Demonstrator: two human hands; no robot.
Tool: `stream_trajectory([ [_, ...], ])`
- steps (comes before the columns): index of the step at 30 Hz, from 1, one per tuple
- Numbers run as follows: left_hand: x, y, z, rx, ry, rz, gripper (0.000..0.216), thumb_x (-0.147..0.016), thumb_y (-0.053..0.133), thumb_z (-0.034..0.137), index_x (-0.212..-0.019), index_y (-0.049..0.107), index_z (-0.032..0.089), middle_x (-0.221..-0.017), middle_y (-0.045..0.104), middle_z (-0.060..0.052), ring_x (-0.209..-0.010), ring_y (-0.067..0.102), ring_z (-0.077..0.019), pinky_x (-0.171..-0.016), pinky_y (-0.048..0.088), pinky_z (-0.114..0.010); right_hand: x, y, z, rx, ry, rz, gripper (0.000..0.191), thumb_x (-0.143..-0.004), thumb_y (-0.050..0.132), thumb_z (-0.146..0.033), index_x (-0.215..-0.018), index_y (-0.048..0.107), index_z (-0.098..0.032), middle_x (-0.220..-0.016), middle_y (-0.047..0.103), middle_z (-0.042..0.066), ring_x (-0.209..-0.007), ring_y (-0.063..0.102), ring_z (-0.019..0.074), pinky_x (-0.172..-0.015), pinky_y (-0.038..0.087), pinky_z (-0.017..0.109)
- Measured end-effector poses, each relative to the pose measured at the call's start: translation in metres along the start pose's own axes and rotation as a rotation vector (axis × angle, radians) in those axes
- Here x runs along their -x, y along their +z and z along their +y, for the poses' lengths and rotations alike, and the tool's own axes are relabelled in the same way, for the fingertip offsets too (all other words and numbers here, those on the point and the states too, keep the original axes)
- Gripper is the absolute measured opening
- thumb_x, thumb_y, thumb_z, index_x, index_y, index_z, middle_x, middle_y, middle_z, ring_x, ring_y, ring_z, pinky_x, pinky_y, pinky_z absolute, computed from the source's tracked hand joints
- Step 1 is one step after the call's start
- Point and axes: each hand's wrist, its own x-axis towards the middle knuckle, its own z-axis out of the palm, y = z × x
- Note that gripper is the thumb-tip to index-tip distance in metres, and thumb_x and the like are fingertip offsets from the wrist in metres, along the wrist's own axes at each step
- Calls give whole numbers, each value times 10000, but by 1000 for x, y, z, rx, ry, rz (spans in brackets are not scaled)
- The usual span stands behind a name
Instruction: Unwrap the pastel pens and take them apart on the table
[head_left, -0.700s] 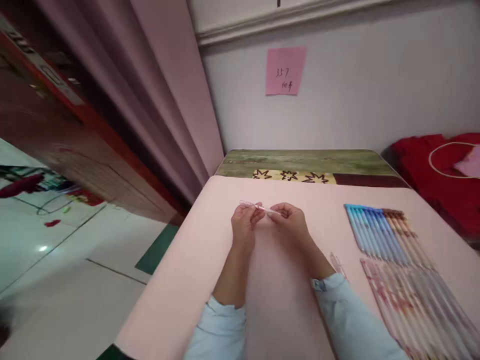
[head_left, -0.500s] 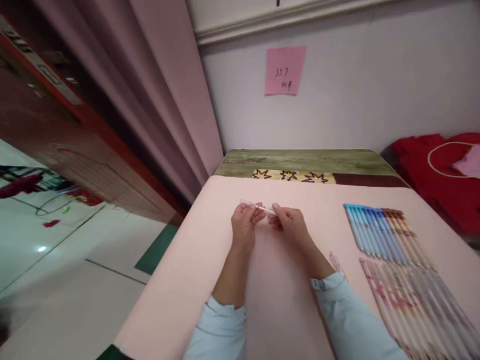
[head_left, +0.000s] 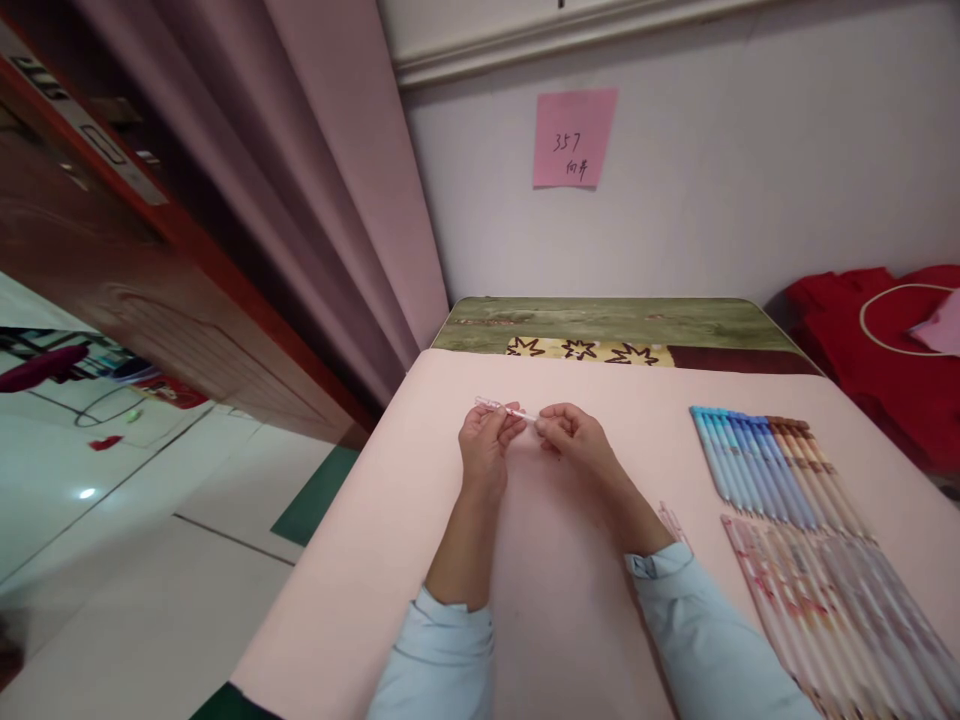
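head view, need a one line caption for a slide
Left hand and right hand hold a slim pink pen over a pink table, rows of pens alongside.

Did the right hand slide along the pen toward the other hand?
Yes. The right hand has crept left along the clear pen, closing on the left hand and drawing away from the row of blue pens that lies fixed on the table.

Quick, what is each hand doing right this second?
Left hand: closed on the thin pink pen, pinching it near its middle.
Right hand: closed, fingertips pinching the same pen's right end.
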Motion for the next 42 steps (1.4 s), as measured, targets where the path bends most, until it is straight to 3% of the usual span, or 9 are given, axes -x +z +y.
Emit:
stream_trajectory([
  [6, 0, 0, 0, -7, 2, -3, 255, -727, 754, 193, -872, 554, 131, -864, 730, -106, -693, 689, -132, -708, 570, -274, 1, 0, -2, 17, 38, -36, 518, -796, 567, -668, -734, 640, -159, -672, 656, 52, -597, 599, 144, -563, 455, 254],
  [11, 0, 0, 0, -10, 10, -8, 256, -722, 756, 202, -867, 558, 128, -852, 727, -101, -683, 685, -127, -698, 570, -266, 0, 0, -2, 6, -36, -46, 447, -670, 753, -579, -836, 627, -184, -650, 631, -5, -599, 590, 134, -572, 450, 240],
  [15, 0, 0, 0, -24, 10, -1, 265, -722, 753, 200, -879, 551, 134, -858, 731, -102, -679, 686, -127, -691, 572, -263, 0, 0, -1, 25, 34, -63, 502, -798, 573, -658, -763, 654, -163, -707, 669, 50, -646, 623, 157, -618, 478, 272],
  [19, 0, 0, 0, -20, 8, -14, 260, -716, 751, 199, -870, 552, 133, -844, 729, -94, -668, 682, -124, -681, 571, -260, 1, 0, -1, 19, -28, -51, 455, -692, 730, -589, -882, 633, -187, -674, 647, 1, -618, 600, 145, -580, 448, 249],
  [24, 0, 0, 0, -24, 9, -12, 266, -712, 755, 209, -861, 548, 134, -843, 729, -94, -677, 683, -128, -686, 569, -265, 1, -1, -2, 21, 44, -70, 517, -811, 553, -662, -776, 660, -157, -718, 673, 53, -666, 627, 162, -634, 476, 271],
  [28, 0, 0, 0, -26, 13, -20, 271, -713, 759, 219, -863, 552, 128, -845, 726, -98, -670, 680, -127, -686, 565, -269, 0, -1, -1, 15, -22, -50, 473, -686, 735, -595, -891, 625, -184, -693, 654, 5, -623, 605, 147, -594, 463, 250],
  [33, 0, -1, 0, -36, 14, -17, 290, -711, 774, 238, -859, 546, 134, -854, 725, -97, -678, 679, -125, -699, 562, -272, 0, -1, -1, 58, 45, -69, 539, -808, 534, -685, -747, 652, -163, -711, 677, 68, -662, 633, 171, -630, 490, 281],
  [38, 0, -1, 0, -31, 12, -19, 272, -715, 766, 227, -858, 555, 135, -851, 725, -88, -671, 679, -121, -695, 565, -266, 0, 0, -1, 31, -31, -56, 462, -688, 733, -593, -872, 621, -185, -675, 649, 4, -610, 601, 142, -574, 455, 241],
  [42, 0, 0, 0, -38, 15, -21, 276, -713, 764, 220, -862, 549, 133, -841, 725, -89, -667, 678, -120, -686, 565, -261, 1, -1, -2, 47, 11, -90, 485, -787, 601, -643, -733, 645, -163, -673, 657, 34, -626, 612, 145, -598, 465, 251],
])
